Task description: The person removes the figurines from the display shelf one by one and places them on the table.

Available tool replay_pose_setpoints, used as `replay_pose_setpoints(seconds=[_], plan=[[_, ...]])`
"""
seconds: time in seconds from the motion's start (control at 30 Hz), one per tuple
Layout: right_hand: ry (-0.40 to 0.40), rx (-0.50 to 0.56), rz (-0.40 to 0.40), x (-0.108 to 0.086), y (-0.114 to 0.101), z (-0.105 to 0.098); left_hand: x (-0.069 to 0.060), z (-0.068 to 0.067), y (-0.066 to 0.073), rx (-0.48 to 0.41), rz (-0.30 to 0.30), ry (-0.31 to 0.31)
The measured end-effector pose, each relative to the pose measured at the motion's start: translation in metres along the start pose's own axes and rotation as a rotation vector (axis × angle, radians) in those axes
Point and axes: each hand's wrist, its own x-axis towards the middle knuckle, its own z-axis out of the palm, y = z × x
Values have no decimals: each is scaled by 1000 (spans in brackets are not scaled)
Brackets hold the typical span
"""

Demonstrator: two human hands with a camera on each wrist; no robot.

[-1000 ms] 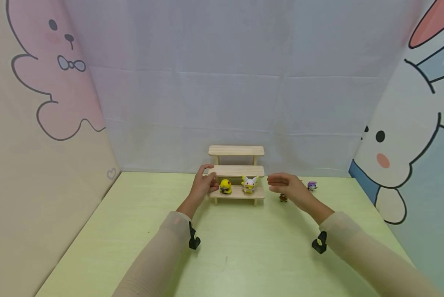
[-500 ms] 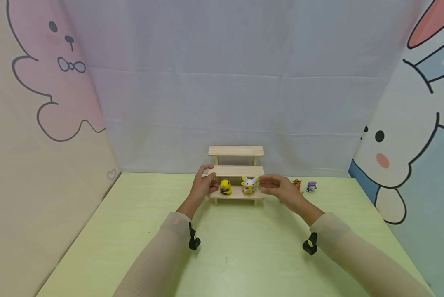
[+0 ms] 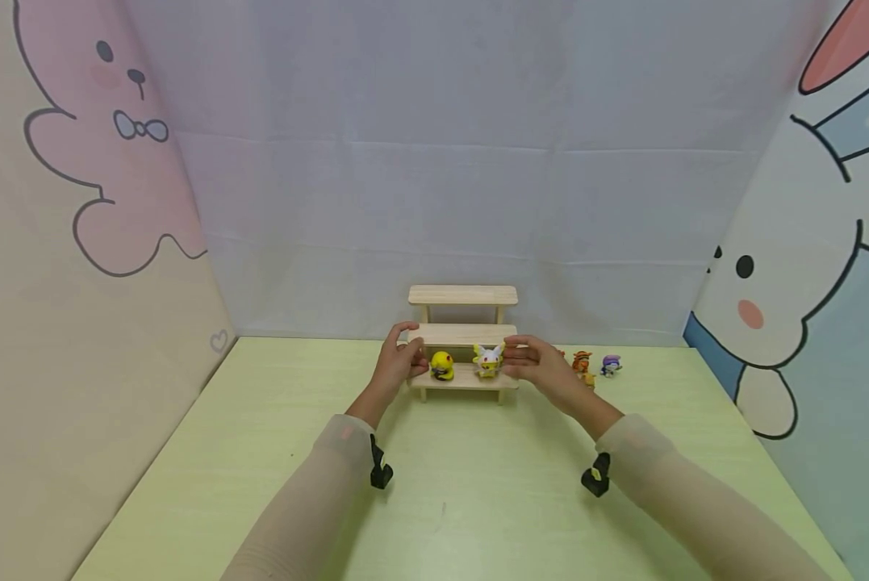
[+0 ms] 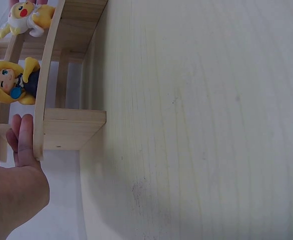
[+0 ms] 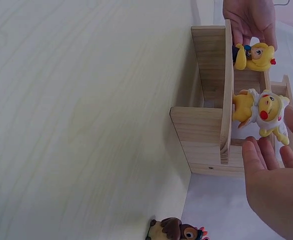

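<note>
A three-tier wooden display shelf (image 3: 463, 333) stands at the back of the table. On its lowest tier sit a yellow-haired figurine (image 4: 12, 82) on the left and a white-hooded yellow figurine (image 5: 266, 111) on the right. My left hand (image 3: 394, 361) rests at the shelf's left end, its fingers beside the yellow-haired figurine. At the right end, my right hand (image 3: 543, 371) has its fairly straight fingers and thumb close around the white-hooded figurine's head. Whether they touch it cannot be made out.
Right of the shelf, several small figurines stand on the pale table (image 3: 434, 492), among them an orange one (image 3: 582, 361) and a purple-topped one (image 3: 611, 365). A brown owl figurine (image 5: 171, 229) shows low in the right wrist view. A pale curtain (image 3: 376, 194) hangs behind the shelf.
My right hand has moved left, from beside the shelf to its right end by the white-hooded figurine, uncovering the orange figurine. My left hand and both shelf figurines have stayed in place.
</note>
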Motion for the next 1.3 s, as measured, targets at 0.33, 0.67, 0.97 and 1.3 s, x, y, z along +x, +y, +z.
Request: replay_pose_setpoints(seconds=[0.33, 0.67, 0.97, 1.3], plan=[[29, -29, 38, 7, 4, 9, 0, 0, 1, -1, -1, -4], [74, -81, 43, 13, 9, 18, 1, 0, -1, -5, 1, 6], [123, -95, 9, 15, 13, 28, 0, 1, -1, -1, -1, 13], [213, -192, 8, 16, 15, 41, -1, 1, -1, -4, -8, 2]])
